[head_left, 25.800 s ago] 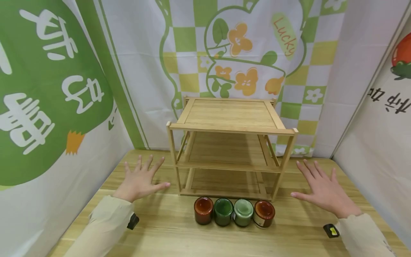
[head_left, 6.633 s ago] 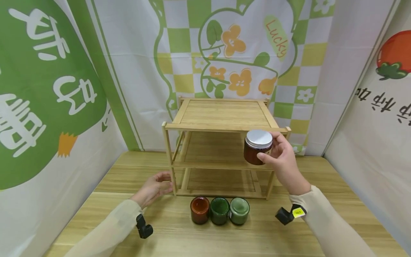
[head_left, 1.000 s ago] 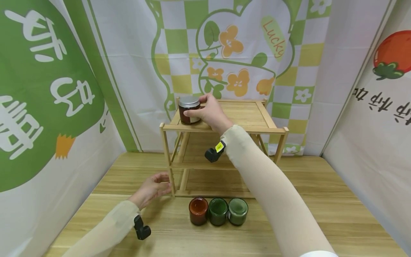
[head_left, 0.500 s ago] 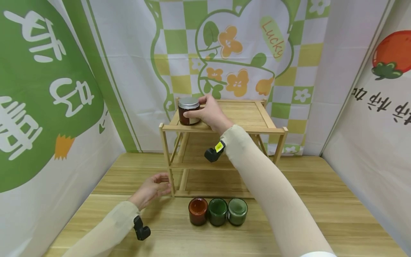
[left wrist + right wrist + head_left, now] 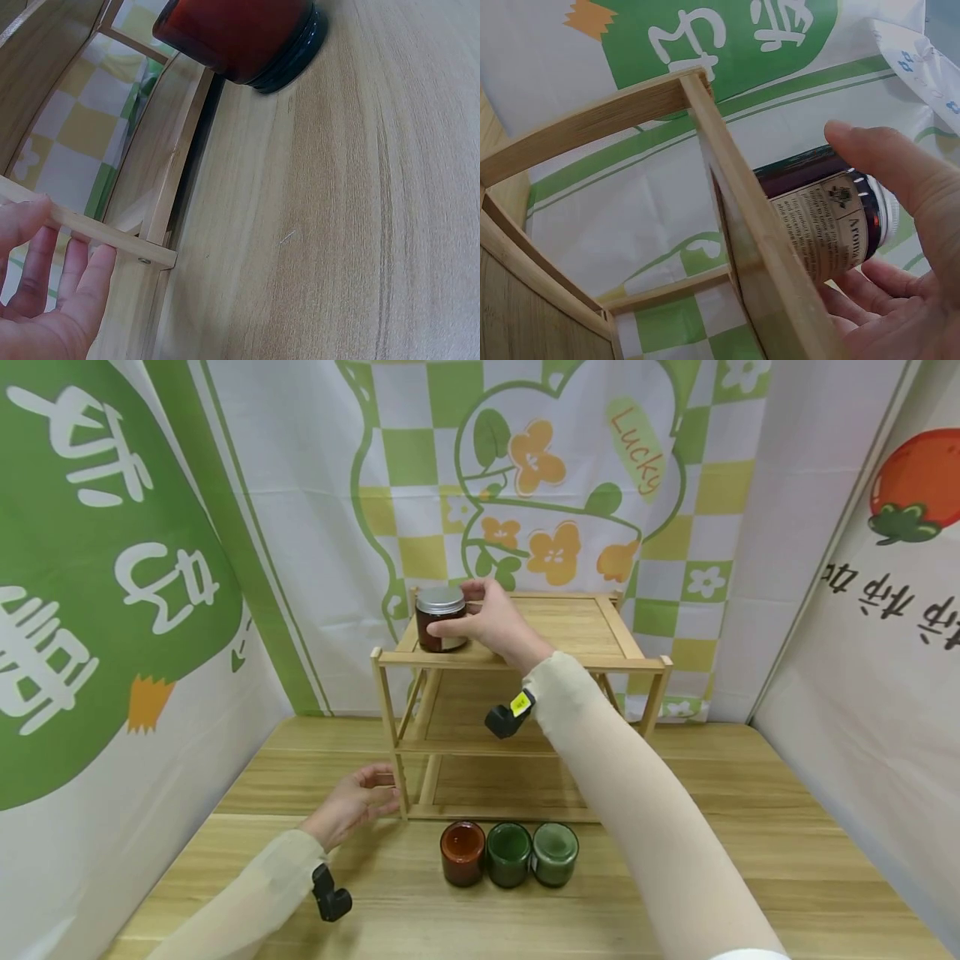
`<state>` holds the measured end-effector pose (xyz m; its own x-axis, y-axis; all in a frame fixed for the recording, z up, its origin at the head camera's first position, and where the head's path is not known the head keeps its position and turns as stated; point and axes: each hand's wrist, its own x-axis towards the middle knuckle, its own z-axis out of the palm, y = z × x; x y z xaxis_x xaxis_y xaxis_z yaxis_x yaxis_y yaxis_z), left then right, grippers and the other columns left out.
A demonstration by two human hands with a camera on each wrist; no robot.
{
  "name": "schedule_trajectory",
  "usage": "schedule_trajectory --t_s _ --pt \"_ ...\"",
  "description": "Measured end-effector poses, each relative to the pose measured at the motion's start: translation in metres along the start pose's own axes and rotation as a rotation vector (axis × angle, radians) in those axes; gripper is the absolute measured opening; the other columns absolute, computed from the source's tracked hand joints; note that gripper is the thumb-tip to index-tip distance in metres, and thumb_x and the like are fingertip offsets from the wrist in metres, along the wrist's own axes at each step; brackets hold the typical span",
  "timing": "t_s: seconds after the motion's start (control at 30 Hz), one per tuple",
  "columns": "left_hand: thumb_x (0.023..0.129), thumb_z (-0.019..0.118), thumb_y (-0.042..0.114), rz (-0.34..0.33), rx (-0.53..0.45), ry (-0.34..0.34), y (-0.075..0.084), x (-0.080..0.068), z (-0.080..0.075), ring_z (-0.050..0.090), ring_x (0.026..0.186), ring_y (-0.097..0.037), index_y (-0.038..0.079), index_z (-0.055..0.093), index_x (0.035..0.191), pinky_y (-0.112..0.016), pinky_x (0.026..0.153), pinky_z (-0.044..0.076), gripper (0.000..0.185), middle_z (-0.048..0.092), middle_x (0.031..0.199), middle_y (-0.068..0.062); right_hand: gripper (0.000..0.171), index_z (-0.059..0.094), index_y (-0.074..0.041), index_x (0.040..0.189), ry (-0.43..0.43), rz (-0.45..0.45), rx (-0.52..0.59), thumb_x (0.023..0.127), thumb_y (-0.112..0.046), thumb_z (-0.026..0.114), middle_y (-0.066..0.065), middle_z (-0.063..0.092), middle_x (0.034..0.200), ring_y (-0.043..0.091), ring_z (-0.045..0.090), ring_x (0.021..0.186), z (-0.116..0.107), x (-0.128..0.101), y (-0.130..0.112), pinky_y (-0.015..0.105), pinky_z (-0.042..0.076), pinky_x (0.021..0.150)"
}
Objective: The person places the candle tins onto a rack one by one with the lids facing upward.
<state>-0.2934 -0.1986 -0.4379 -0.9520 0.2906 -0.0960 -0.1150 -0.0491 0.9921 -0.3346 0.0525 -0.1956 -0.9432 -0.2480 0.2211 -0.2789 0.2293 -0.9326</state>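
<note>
My right hand (image 5: 497, 622) holds a dark amber candle jar (image 5: 442, 639) with a silver lid, thumb in front and fingers behind. The jar stands upright at the left of the bamboo rack's (image 5: 570, 627) top shelf. In the right wrist view its cream label (image 5: 821, 225) reads "Aroma"; the shelf edge hides the jar's base. My left hand (image 5: 354, 806) grips the rack's front left post (image 5: 112, 236) low down, with the thumb on one side and fingers on the other. In front of the rack, an amber jar (image 5: 462, 856), dark green jar (image 5: 509, 856) and light green jar (image 5: 555, 856) stand bottoms up.
The rack has three tiers on a wooden table (image 5: 750, 860). Printed cloth hangs behind (image 5: 300, 527) and on both sides. My right forearm (image 5: 637, 802) passes in front of the rack's right part. A black wrist camera (image 5: 510, 714) hangs below the right hand.
The amber jar at the row's right end was lifted, turned lid up and carried to the top shelf. During the last second it stays put; my right wrist shifts slightly right.
</note>
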Motion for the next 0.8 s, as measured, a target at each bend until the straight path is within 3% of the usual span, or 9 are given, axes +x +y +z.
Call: schedule_trajectory --t_s 0.2,0.4,0.8 --pt "0.093 0.056 -0.006 -0.002 0.007 0.008 -0.001 0.000 -0.001 0.059 0.099 -0.016 0.001 0.048 0.124 -0.033 0.095 0.055 0.032 0.051 0.115 -0.006 0.083 0.032 -0.007 0.145 0.004 -0.077 0.054 0.079 -0.016 0.081 0.009 0.044 0.144 0.021 0.042 0.136 -0.015 -0.011 -0.002 0.032 0.038 0.114" --pt "0.092 0.057 -0.005 -0.004 0.005 0.014 -0.001 0.000 -0.002 0.059 0.098 -0.016 0.002 0.049 0.123 -0.031 0.093 0.056 0.032 0.051 0.115 -0.006 0.074 0.034 -0.005 0.143 0.022 -0.164 0.161 0.082 -0.006 0.076 0.009 0.045 0.142 0.022 0.041 0.136 -0.035 -0.031 0.003 0.031 0.033 0.117" --pt "0.092 0.057 -0.006 -0.013 -0.009 0.027 -0.003 0.001 -0.002 0.060 0.099 -0.018 0.001 0.048 0.125 -0.031 0.093 0.056 0.035 0.051 0.116 -0.007 0.072 0.034 0.001 0.141 0.013 -0.346 0.250 0.079 0.015 0.068 0.017 0.043 0.143 0.023 0.041 0.136 -0.071 -0.090 0.021 0.033 0.039 0.114"
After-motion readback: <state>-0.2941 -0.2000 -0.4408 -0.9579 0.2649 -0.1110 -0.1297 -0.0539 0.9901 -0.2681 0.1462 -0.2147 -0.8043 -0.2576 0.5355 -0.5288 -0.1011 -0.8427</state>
